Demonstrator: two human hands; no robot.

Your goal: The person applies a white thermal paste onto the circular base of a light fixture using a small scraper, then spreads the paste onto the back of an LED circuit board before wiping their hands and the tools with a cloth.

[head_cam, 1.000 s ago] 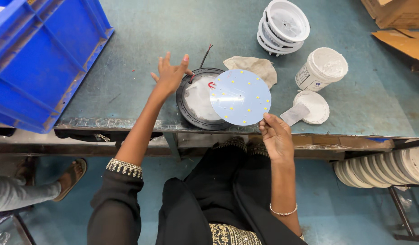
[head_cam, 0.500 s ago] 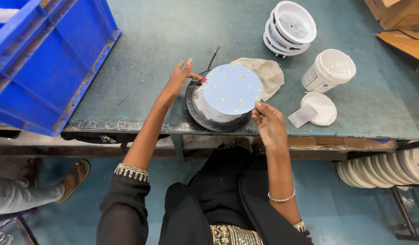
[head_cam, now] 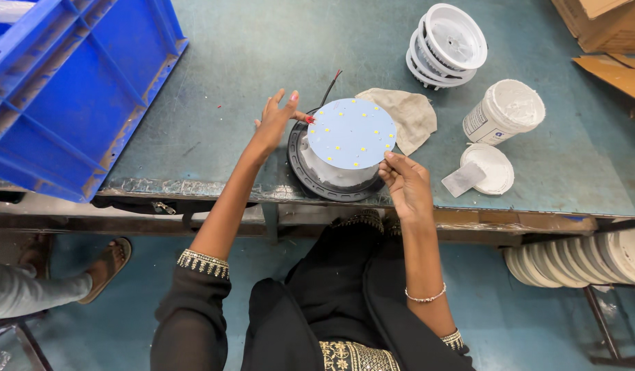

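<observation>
1. A round white LED board (head_cam: 351, 132) with small yellow dots lies on top of a round black lamp housing (head_cam: 310, 172), near the front edge of the green worktable (head_cam: 249, 62).
2. The right hand (head_cam: 407, 184) is at 5 o'clock of the board. Its thumb and fingertips pinch the rim of the board there, so this hand is closed on the board.
3. The left hand (head_cam: 275, 124) is at 9 o'clock of the board. Its fingers are spread apart and it holds nothing; the fingertips are just beside the rim, next to a small red piece, and I cannot tell if they touch the board.
4. A thin dark wire (head_cam: 329, 86) goes out from the housing toward 11 o'clock.
5. A beige cloth (head_cam: 408, 113) lies at 2 o'clock of the board, and one part of it is under the rim.
6. At 3 o'clock of the board there is a white lid (head_cam: 493, 165) with white paste on it, and a small flat scraper (head_cam: 462, 180) rests against it.
7. A white tub (head_cam: 504, 110) of paste stands open just behind the lid.
8. A stack of white round housings (head_cam: 448, 42) stands at 1 o'clock, well apart from the board.
9. A blue plastic crate (head_cam: 70, 89) takes the left end of the table, at 9 to 10 o'clock.
10. Brown cardboard (head_cam: 609, 41) lies in the far right corner.
11. More white round parts (head_cam: 585, 255) are stacked on a rack below the table at the right.
</observation>
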